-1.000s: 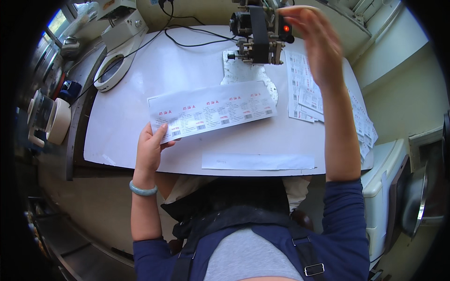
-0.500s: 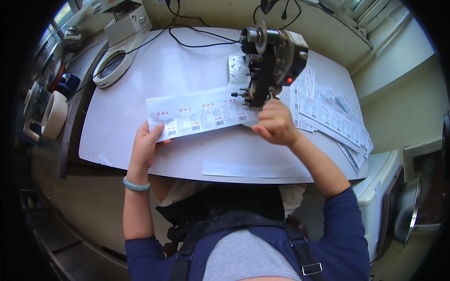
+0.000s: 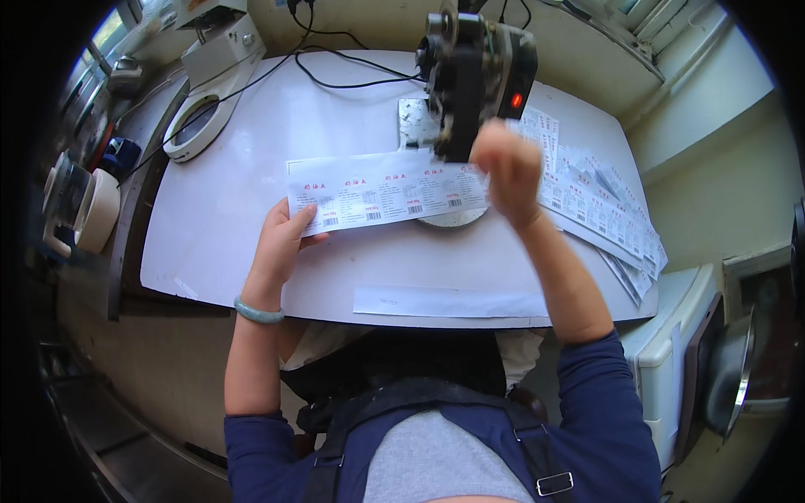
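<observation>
My left hand (image 3: 288,243) pinches the left end of a white strip of labels (image 3: 390,189), thumb on top and fingers beneath. Red and black print and barcodes run along the strip. Its right part lies over the round metal base (image 3: 453,220) of a black coding machine (image 3: 474,84) with a lit red light. My right hand (image 3: 510,172), blurred, is closed in a fist at the front of the machine's raised head. The handle in that fist is mostly hidden behind my fingers.
Many printed label strips (image 3: 599,205) lie in an overlapping pile on the right of the white table (image 3: 226,243). One blank-looking strip (image 3: 444,302) rests along the front edge. A white ring-based device (image 3: 201,126) stands back left, with black cables (image 3: 352,81) behind.
The machine's head has risen away from the strip, my right fist going up with it. My left hand has shifted the strip to the right, exposing more of the round base's front.
</observation>
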A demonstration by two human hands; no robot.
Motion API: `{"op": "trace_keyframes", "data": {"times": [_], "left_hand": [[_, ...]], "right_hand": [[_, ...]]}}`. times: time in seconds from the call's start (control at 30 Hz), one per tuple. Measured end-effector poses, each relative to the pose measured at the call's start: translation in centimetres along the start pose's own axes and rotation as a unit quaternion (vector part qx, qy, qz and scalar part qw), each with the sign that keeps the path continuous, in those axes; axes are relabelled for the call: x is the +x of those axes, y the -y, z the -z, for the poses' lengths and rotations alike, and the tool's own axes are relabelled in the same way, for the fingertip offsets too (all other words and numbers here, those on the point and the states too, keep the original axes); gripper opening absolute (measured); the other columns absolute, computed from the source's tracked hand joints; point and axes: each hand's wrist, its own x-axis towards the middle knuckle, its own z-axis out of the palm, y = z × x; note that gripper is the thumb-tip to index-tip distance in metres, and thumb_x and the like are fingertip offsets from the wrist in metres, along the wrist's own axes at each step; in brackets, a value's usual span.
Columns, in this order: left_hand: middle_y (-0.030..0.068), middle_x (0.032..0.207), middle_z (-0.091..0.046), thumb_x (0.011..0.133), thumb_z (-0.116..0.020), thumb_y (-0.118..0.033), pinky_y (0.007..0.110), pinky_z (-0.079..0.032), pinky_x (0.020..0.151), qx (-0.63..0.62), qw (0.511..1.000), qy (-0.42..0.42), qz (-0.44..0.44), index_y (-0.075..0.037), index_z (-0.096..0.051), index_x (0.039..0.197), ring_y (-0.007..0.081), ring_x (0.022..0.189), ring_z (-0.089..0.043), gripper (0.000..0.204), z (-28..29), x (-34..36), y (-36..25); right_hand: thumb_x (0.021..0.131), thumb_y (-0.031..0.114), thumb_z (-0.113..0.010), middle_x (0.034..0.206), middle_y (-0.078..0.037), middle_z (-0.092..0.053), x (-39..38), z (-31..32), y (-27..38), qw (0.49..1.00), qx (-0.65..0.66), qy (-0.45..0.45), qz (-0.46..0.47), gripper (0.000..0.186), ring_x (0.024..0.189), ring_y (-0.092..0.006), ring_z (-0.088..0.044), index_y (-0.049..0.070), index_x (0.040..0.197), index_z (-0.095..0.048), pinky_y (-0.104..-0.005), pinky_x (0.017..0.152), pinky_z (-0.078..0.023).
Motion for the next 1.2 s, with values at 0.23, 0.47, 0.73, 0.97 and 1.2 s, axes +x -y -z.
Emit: {"op": "trace_keyframes", "data": {"times": [0.23,0.47,0.73,0.97,1.2], "left_hand": [[0.0088,0.108,-0.071,0.102,-0.057,-0.018,0.023,-0.057,0.071,0.001,1.000,0.023,-0.013,0.002,-0.059,0.123,0.0118,0.087,-0.068,0.029,-0.6,1.0,0.2],[0.0096,0.109,-0.070,0.102,-0.057,-0.018,0.024,-0.058,0.073,-0.014,0.999,0.045,0.000,0.003,-0.058,0.123,0.0118,0.088,-0.067,0.030,-3.2,1.4,-0.5],[0.0156,0.112,-0.068,0.101,-0.053,-0.012,0.028,-0.058,0.072,-0.026,0.995,0.099,-0.005,0.010,-0.052,0.126,0.0157,0.081,-0.067,0.033,-6.3,2.9,0.5],[0.0143,0.104,-0.069,0.099,-0.057,-0.012,0.028,-0.057,0.064,0.001,0.996,0.085,-0.006,0.008,-0.045,0.135,0.0152,0.073,-0.066,0.043,-7.5,3.0,0.2],[0.0163,0.097,-0.069,0.093,-0.066,-0.012,0.029,-0.053,0.057,0.097,0.987,0.030,-0.126,0.012,-0.026,0.150,0.0167,0.067,-0.067,0.073,-11.4,3.5,1.4]], "right_hand": [[0.090,0.020,-0.068,0.064,-0.007,-0.054,-4.5,1.1,-0.8,0.987,-0.038,0.156,0.029,0.034,0.061,-0.0256,-0.051,0.008,0.060,-0.057,-0.0355,0.064,-0.042],[0.108,0.030,-0.052,0.057,-0.001,-0.047,3.6,1.7,-1.1,0.992,0.065,0.034,-0.101,0.054,0.052,-0.0101,-0.042,0.005,0.060,-0.048,-0.0272,0.048,-0.031],[0.091,0.023,-0.067,0.064,-0.005,-0.053,-6.3,0.4,0.0,0.981,-0.072,0.139,0.117,0.039,0.064,-0.0257,-0.054,0.011,0.058,-0.052,-0.0359,0.067,-0.045],[0.109,0.039,-0.045,0.072,-0.002,-0.052,2.5,2.3,-1.4,0.993,0.063,0.027,-0.098,0.049,0.064,-0.0105,-0.046,0.002,0.078,-0.053,-0.0254,0.058,-0.035],[0.092,0.021,-0.069,0.071,-0.007,-0.056,-4.7,0.0,0.1,0.976,-0.061,0.066,0.200,0.027,0.065,-0.0270,-0.057,0.009,0.072,-0.057,-0.0367,0.066,-0.047]]}}
